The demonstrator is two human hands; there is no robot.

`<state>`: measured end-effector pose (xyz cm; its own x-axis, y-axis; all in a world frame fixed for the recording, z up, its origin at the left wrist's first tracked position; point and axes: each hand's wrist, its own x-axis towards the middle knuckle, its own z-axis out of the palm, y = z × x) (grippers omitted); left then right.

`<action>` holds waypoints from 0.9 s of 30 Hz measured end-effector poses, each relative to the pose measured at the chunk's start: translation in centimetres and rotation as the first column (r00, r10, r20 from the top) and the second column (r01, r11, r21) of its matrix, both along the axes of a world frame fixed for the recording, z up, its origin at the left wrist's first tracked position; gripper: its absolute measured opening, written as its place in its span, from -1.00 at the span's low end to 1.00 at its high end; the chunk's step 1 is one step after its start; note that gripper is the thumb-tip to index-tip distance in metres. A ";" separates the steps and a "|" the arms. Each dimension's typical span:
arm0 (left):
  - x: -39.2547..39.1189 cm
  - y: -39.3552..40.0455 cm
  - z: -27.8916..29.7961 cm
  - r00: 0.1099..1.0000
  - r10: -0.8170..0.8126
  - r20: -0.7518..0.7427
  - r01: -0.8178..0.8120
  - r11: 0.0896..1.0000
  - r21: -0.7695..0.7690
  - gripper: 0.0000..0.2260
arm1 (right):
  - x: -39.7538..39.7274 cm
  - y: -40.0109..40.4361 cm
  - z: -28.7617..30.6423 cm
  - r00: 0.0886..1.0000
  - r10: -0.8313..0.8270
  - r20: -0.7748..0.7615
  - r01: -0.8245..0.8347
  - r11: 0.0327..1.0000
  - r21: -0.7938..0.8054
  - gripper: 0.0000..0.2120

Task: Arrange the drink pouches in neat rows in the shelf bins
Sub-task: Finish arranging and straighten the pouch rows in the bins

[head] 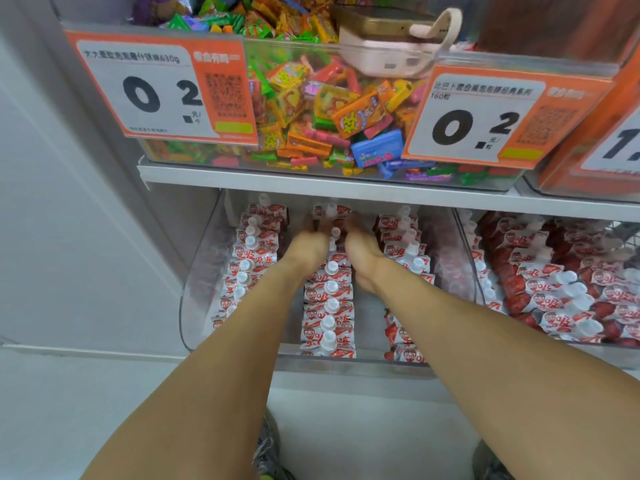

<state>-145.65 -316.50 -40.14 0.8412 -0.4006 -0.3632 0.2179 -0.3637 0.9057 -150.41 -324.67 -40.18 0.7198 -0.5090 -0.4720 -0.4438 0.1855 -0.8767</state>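
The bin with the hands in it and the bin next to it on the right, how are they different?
1. In the left bin the pouches stand in three straight rows; in the right bin the pouches are mostly jumbled.
2. Both hands, left and right, reach into the left bin's middle row; nothing touches the right bin.

Both are clear bins on the same shelf, holding red-and-white pouches with white caps.

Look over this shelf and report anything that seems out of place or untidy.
A phone and pink power bank lie on top of the sweets in the upper bin, where they do not belong. Below, the right-hand bin's pouches lie jumbled, unlike the three neat rows in the bin beside it.
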 end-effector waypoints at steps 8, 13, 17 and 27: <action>1.1 0.5 -2.2 0.998 -0.055 -0.010 0.054 0.998 -0.043 -0.17 | 0.5 0.2 -0.2 1.000 0.009 0.029 -0.013 0.992 0.128 -0.52; 0.5 0.6 -1.1 0.999 -0.045 -0.006 0.045 0.999 -0.017 -0.34 | 0.2 0.8 0.4 0.999 -0.012 0.043 0.007 0.994 0.112 -0.50; -2.1 2.3 2.7 0.981 -0.175 0.078 0.161 0.974 0.162 -0.58 | -2.0 0.4 1.6 1.000 0.007 0.024 -0.010 0.993 0.117 -0.57; -10.0 17.4 8.1 0.588 0.047 0.808 -0.437 0.858 0.269 -0.66 | -9.4 7.9 7.7 0.885 0.379 0.271 -0.274 0.894 -0.355 -0.43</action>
<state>-155.65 -299.06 -32.08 0.9169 -0.1186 0.3810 -0.3290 -0.7649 0.5537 -159.82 -316.80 -32.44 0.9543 -0.2953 -0.0470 -0.1137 -0.2127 -0.9705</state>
